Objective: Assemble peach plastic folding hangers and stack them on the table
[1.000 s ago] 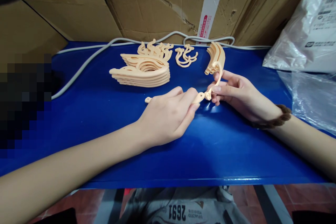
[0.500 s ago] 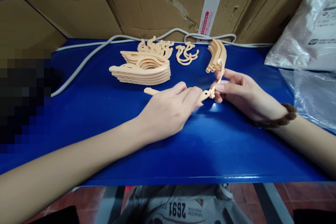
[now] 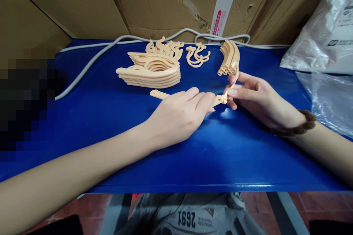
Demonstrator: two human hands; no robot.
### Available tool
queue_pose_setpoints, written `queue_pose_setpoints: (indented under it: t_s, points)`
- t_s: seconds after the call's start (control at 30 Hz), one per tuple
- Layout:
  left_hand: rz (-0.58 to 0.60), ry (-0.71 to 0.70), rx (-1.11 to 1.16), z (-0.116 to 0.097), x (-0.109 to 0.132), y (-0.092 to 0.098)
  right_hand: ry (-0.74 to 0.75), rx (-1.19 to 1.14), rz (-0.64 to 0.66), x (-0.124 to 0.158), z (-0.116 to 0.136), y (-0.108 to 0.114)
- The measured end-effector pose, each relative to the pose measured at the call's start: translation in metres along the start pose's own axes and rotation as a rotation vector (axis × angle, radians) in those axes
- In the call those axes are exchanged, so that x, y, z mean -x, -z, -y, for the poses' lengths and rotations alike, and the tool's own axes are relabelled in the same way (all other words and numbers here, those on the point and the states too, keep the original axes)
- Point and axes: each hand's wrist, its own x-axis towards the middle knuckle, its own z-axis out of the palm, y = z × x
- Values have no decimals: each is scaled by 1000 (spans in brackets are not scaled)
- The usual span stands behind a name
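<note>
My left hand (image 3: 180,117) is closed around a beige plastic hanger piece (image 3: 159,94), whose flat end sticks out to the left under the knuckles. Its other end, with a round hole, shows past my fingertips. Between thumb and fingers, my right hand (image 3: 256,97) pinches a beige hanger hook (image 3: 235,71) with its curve pointing up. The hook's lower end meets the hanger piece; whether it is seated there I cannot tell. Behind my left hand lies a stack of curved hanger pieces (image 3: 150,79).
Farther back on the blue table (image 3: 193,165) are a heap of hooks (image 3: 165,48), several loose hooks (image 3: 197,57) and a bundle of curved hanger arms (image 3: 228,55). A white cable (image 3: 91,64) runs along cardboard boxes (image 3: 154,3). A plastic bag (image 3: 317,40) lies at right.
The hanger piece has turned slightly in my left hand, and its holed end has shifted a little to the right with the hook. Both grips stay the same.
</note>
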Motion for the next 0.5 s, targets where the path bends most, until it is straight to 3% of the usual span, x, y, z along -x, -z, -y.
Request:
queue_pose_setpoints:
  t_s: [0.5]
  points:
    - [-4, -19, -109, -3, 1, -3, 17, 48, -3, 1, 2, -5]
